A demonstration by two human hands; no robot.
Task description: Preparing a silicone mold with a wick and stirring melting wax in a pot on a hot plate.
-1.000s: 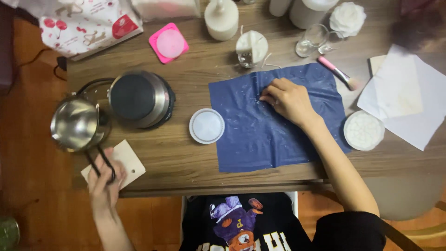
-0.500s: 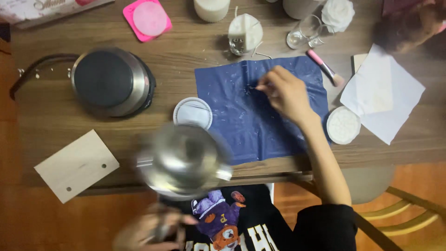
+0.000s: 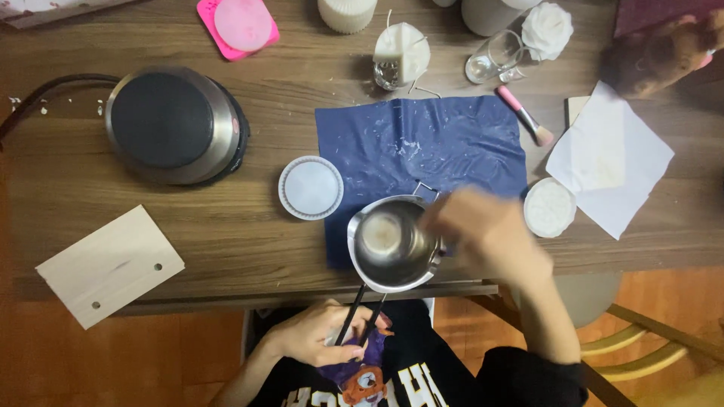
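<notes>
The left hand (image 3: 320,335), off the table's (image 3: 241,241) near edge, grips the pot's (image 3: 392,243) wire handle; the pot hangs over the blue sheet's (image 3: 422,147) near-left corner. The right hand (image 3: 486,234), blurred, touches its rim, grip unclear. A long handle could let it tip and spill.

One package only: flat box (image 3: 53,7), far top-left corner of surface (image 3: 249,249), mostly cut off by frame edge. Visible part: thin white strip with pale pattern, brownish cardboard edge, lying angled. Shape beyond that cannot tell. Well apart from both hands. No labels, signs or screens visible anywhere else.
</notes>
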